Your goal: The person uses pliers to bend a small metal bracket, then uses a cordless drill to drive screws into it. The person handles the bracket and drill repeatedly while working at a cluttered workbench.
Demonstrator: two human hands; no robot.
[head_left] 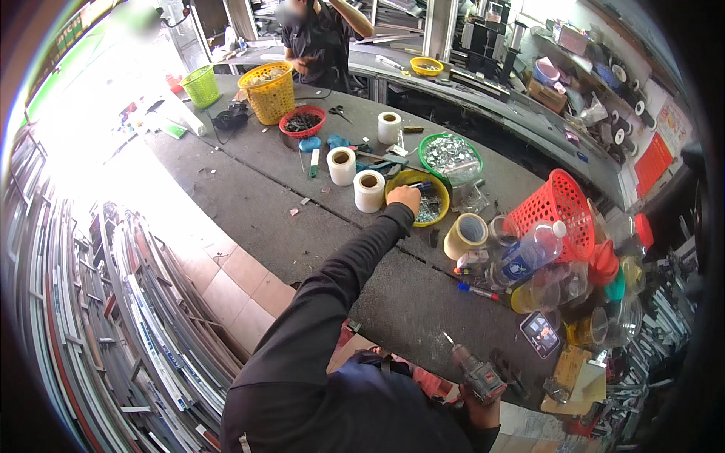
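My left hand (405, 198) reaches far over the table to a yellow bowl (444, 214) of small metal parts. Its fingers are closed at the bowl's near left side; what they hold, if anything, is hidden. A dark blue object (424, 185) lies just past the fingers. Low on the right, my right hand (482, 411) grips a red and grey cordless drill (477, 375), its thin bit pointing up and left over the table edge. White film rolls (369, 191) stand left of the bowl. Behind it is a green basket (451, 155) heaped with metal pieces.
On the right stand a red basket (559, 215), plastic bottles (532, 249), a tape roll (465, 235) and a phone (539, 334). Far left are a yellow basket (268, 94) and a red bowl (303, 119). Metal profiles (143, 302) fill the left. Another person (321, 45) stands across the table.
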